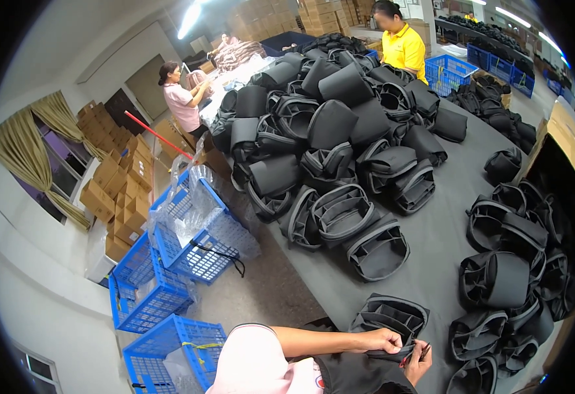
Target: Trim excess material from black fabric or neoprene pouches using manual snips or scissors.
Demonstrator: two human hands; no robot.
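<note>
In front of me on the grey table lies an open black bag [387, 311] with upright dividers inside. My left hand [384, 340] is closed in a pinch at the near edge of this bag. Just right of it, my right hand [419, 362] is closed around a small tool with dark and red parts, perhaps snips; its exact kind is too small to make out. The two hands nearly meet at the bag's edge. Beyond them another open black bag [381, 251] with dividers sits on the table.
A large heap of black bags [333, 125] covers the table's far part. More black bags [497, 279] are piled along the right. Blue plastic crates [199, 253] stand on the floor at left, with cardboard boxes [113, 190] behind. Two people work around the heap; another is farther back.
</note>
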